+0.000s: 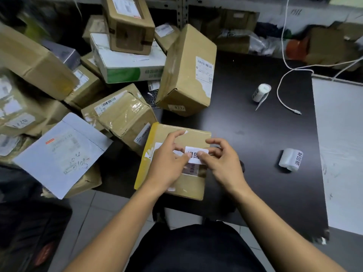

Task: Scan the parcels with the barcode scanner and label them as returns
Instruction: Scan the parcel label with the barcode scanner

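Brown cardboard parcel, yellow tape along its left edge, lying flat at the near edge of the black table. White sticker, printed black, held just above its top: my left hand pinches one end, my right hand the other, fingers curled. Boxes heaped to the left; two label rolls and a white cable to the right.
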A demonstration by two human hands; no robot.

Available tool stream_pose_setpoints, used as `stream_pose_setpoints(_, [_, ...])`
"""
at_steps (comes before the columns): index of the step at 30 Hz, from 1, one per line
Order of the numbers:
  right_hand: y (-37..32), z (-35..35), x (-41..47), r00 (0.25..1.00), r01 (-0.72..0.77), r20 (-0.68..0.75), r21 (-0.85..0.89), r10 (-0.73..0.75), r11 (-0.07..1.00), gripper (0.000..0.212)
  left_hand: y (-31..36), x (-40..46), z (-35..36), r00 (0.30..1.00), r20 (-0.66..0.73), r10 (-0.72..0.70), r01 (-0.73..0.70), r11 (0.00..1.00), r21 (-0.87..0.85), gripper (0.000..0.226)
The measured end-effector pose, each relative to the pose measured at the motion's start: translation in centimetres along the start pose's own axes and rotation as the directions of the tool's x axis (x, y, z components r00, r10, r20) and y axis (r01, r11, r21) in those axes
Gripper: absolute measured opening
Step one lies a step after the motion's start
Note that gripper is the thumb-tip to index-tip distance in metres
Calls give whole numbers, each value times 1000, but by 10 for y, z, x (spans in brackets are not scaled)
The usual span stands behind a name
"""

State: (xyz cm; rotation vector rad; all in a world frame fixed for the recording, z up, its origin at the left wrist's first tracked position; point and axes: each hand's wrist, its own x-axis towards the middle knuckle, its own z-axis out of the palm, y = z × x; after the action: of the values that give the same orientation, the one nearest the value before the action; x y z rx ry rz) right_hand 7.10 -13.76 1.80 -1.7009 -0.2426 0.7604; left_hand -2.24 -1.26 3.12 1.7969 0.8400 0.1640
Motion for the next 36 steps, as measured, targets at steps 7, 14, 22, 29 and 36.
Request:
stream_pose_setpoints(7, [-17, 16, 49, 993, 20, -105, -326, -58, 945, 33, 12, 57, 0, 997, 16, 73, -75, 973, 219, 64])
stream_pose_setpoints(14, [-25, 25, 57, 992, 15, -92, -562, -81, 827, 40, 15, 72, 2, 991, 95, 99, -131, 885, 446, 69])
stream_pose_setpoints(22, [-28, 24, 62, 995, -45, -96, -619, -19, 784, 43, 17, 74, 2, 987, 136, 85, -142, 862, 486, 69])
stream_pose_setpoints(29, [-26, 13, 64, 995, -68, -100, -690, -1, 720, 55, 15, 72, -6, 992, 126, 29, -95, 820, 564, 69])
stream_pose_setpoints(36, [-13, -22, 45, 981, -104, -191, -625, -23, 774, 44, 3, 50, -24, 991, 71, 110, -131, 828, 546, 61])
